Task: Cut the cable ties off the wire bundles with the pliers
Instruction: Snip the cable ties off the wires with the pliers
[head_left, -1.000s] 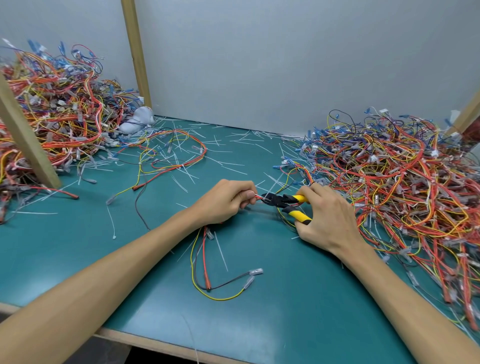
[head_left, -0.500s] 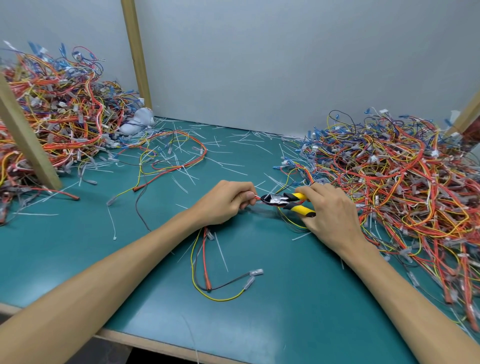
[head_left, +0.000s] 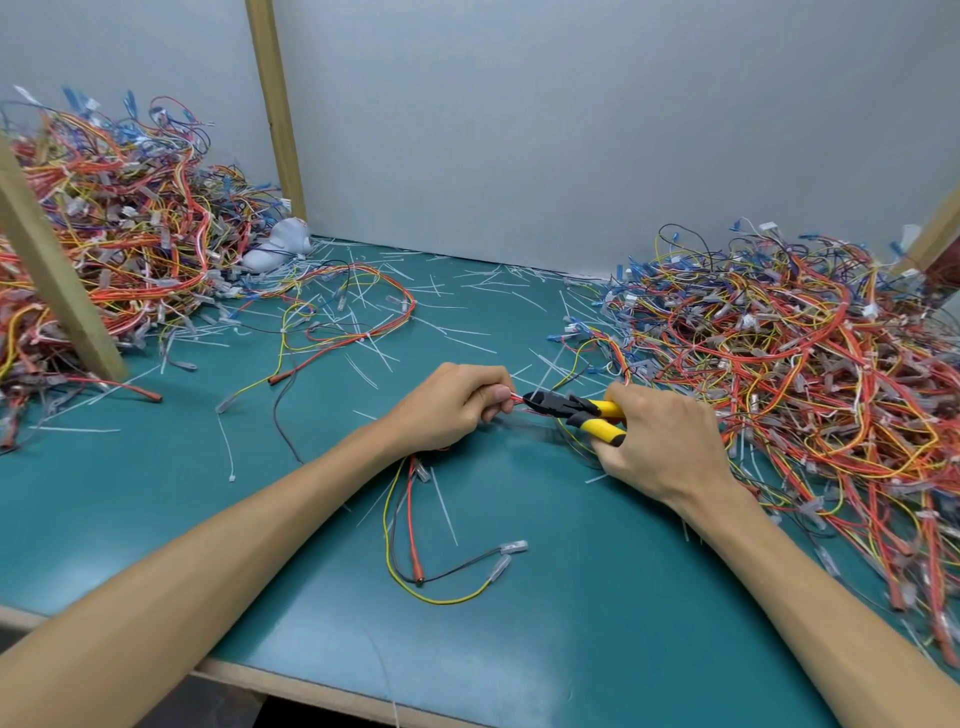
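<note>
Pliers (head_left: 571, 410) have edged leftward over the last second, and their black nose now meets the red strands of the wire bundle (head_left: 415, 470) just beside the left hand (head_left: 452, 410), so the next tie looks about to be snipped, not yet cut. That hand is curled tight, pinching the bundle, whose loose ends trail onto the green surface (head_left: 597, 597) toward the person. The right hand (head_left: 660, 447) wraps the yellow handles, which stand slightly apart. The tie itself is too small to make out
</note>
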